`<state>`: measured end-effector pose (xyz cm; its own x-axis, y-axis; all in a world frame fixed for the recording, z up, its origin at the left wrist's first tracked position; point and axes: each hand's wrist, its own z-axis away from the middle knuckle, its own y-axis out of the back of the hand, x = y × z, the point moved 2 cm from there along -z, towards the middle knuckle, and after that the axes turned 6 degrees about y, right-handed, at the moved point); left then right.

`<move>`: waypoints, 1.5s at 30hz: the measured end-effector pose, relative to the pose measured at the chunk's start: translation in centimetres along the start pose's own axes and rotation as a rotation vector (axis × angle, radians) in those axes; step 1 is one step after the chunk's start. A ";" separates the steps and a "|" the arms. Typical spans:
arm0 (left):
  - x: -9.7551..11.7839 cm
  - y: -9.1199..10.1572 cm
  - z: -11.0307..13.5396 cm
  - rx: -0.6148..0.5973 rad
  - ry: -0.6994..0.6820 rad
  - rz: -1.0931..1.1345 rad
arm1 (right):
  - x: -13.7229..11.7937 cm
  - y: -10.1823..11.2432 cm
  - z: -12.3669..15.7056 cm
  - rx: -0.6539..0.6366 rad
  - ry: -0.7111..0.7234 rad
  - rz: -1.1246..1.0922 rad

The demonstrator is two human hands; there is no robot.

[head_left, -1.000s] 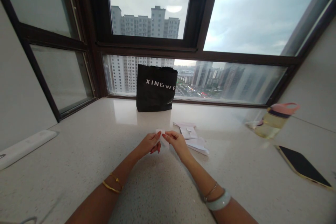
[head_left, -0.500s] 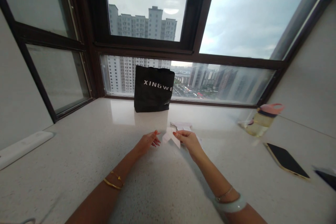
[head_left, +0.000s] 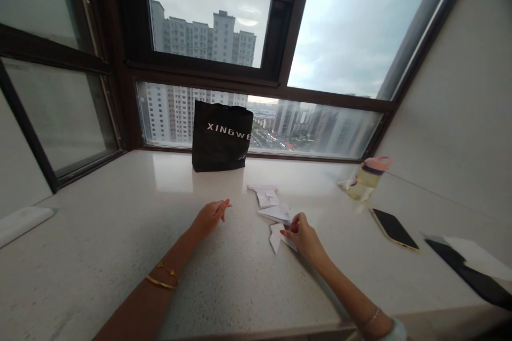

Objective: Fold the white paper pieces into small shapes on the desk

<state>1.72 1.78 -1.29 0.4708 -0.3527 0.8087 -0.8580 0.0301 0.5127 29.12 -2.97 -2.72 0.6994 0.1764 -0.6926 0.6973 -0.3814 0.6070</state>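
Between finger and thumb, my right hand (head_left: 307,237) pinches a small folded white paper (head_left: 276,236) with pointed ends, at or just above the countertop (head_left: 224,287). Right behind it lies a flat, pointed folded paper (head_left: 278,212), partly covered by my fingers. Farther back is another white folded paper (head_left: 267,198) with a wide top strip. My left hand (head_left: 210,217) rests apart from the papers, to their left. Its fingers are curled together, thumb against the index finger, and I see nothing in them.
A black bag (head_left: 222,141) stands by the window. At the right are a bottle with a pink lid (head_left: 366,181), a phone (head_left: 395,229), and a dark flat item (head_left: 466,269) with white paper (head_left: 478,256) over it. A white bar-shaped object (head_left: 26,224) lies left.
My right hand has carried the folded paper toward me and to the right, beside the other papers. My left hand has drawn away leftward, and its fingers have closed. The view has shifted right.
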 end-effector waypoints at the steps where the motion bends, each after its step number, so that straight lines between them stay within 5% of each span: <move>1: -0.1 0.1 0.0 0.010 0.004 -0.001 | 0.0 -0.1 0.0 -0.002 0.005 0.025; 11: -0.1 0.3 0.0 0.022 0.010 -0.131 | -0.6 0.1 -0.5 -0.034 0.117 0.607; 16: -0.4 0.4 -0.1 0.048 0.004 -0.187 | -4.0 0.2 -1.6 0.014 0.251 0.542; 19: -0.8 0.3 -0.2 0.064 -0.008 -0.169 | -7.0 -2.7 -1.8 -0.075 0.401 0.294; 22: -1.4 0.2 -0.5 0.049 -0.034 -0.182 | -9.6 -7.8 -1.4 -0.251 0.516 0.145; 26: -3.0 0.4 -1.2 0.123 0.015 -0.216 | -11.5 -13.9 -1.2 -0.436 0.549 0.089; 29: -4.4 0.7 -1.8 0.204 0.108 -0.232 | -11.8 -16.2 -1.4 -0.524 0.520 0.111; 37: -4.9 -0.3 -1.4 0.075 0.123 -0.144 | -10.9 -16.0 -0.5 -0.668 0.608 0.139; 45: -5.1 -0.6 -0.9 -0.031 0.051 -0.161 | -11.0 -15.7 -0.8 -0.618 0.634 0.128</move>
<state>0.04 4.38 -5.42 0.6119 -0.3073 0.7288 -0.7644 0.0067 0.6447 10.55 1.78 -4.32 0.6052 0.7045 -0.3707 0.4403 0.0918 0.8932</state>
